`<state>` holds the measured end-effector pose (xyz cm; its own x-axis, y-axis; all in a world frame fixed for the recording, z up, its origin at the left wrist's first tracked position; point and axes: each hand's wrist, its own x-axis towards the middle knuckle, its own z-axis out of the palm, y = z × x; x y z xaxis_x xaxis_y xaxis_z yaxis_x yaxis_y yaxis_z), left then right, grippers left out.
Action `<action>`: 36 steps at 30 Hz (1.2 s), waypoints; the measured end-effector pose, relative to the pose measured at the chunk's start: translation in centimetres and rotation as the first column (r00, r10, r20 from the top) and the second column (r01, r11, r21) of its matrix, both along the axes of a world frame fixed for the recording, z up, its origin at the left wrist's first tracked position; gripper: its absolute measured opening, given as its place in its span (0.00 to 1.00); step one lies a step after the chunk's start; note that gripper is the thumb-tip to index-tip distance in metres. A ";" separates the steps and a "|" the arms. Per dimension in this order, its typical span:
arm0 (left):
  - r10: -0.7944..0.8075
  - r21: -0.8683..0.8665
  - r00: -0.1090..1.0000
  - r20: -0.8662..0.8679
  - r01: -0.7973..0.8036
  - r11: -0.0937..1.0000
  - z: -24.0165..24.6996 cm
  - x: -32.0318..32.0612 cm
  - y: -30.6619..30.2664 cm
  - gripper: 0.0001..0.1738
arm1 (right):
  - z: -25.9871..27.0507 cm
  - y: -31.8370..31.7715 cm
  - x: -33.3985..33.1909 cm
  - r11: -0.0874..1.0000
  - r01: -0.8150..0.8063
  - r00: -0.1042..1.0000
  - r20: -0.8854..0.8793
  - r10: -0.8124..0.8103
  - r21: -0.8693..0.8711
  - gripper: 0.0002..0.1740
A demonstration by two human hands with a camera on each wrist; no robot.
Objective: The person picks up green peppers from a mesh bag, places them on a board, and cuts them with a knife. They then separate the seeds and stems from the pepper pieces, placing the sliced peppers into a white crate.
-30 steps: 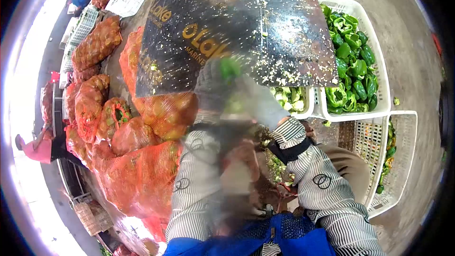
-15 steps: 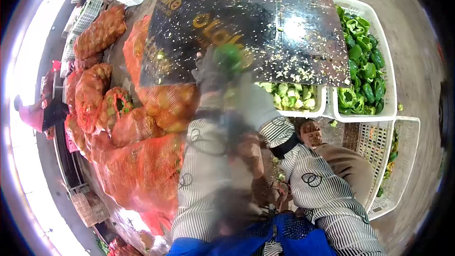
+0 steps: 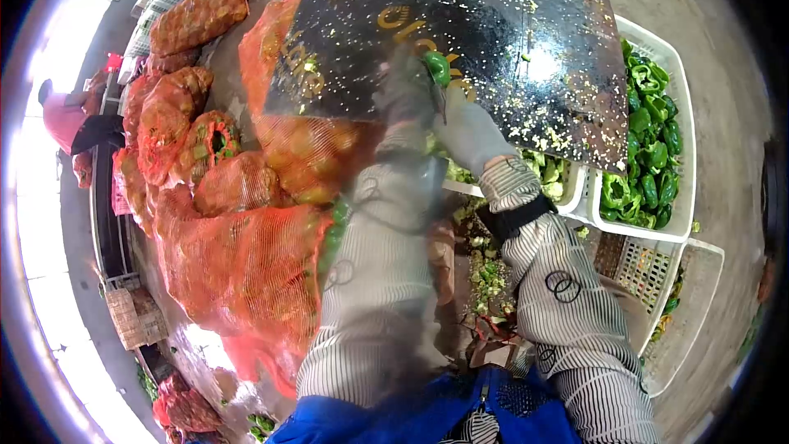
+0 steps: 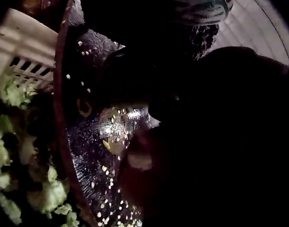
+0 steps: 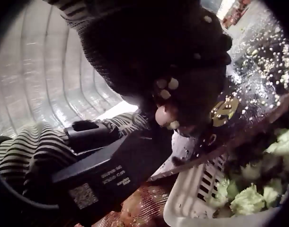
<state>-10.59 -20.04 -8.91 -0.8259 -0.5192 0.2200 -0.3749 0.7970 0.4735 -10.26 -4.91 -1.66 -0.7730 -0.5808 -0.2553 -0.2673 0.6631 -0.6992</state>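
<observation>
In the head view my left hand (image 3: 403, 89), in a dark grey glove, is over the near edge of a black tabletop (image 3: 501, 41). It grips a green bell pepper (image 3: 437, 69) that shows at its fingers. Close beside it, to the right, is my right hand (image 3: 472, 133) in a pale grey glove. A thin dark sliver shows by its fingers; I cannot tell what it holds. Pale seeds (image 5: 173, 84) cling to a dark glove in the right wrist view. Dark shapes cover most of the left wrist view, hiding the grip.
A white crate (image 3: 643, 231) of green peppers stands to the right. Beside it, partly under the tabletop, is a white tub (image 3: 579, 193) of pale green cores. Red mesh sacks (image 3: 246, 267) pile up at left. A person in pink (image 3: 64, 119) is beyond them.
The head view has shifted, so tabletop and crates sit further right. The pepper, blurred before, looks sharper and stays by my left hand. Both hands remain close together over the tabletop edge.
</observation>
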 end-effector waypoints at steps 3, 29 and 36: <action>0.106 0.091 0.985 0.136 -0.119 0.989 2.6 0.0 0.8 0.29 | 1.6 1.8 2.7 0.998 -0.026 0.999 0.042 0.023 0.054 0.20; 0.318 0.225 0.866 -0.385 -0.246 0.943 -4.1 0.6 1.1 0.22 | -4.3 5.8 -0.8 0.974 0.089 0.829 0.557 0.044 -0.209 0.28; 0.374 0.494 0.804 -0.463 -0.117 0.862 -5.4 6.6 2.0 0.17 | -4.7 6.6 -2.5 0.906 0.310 0.745 0.665 -0.043 -0.288 0.20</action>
<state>-4.01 -18.07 -14.26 -0.4746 -0.8318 0.2879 -0.1182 0.3844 0.9156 -12.81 1.67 -6.32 -0.6052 -0.6004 -0.5227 0.4188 0.3183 -0.8505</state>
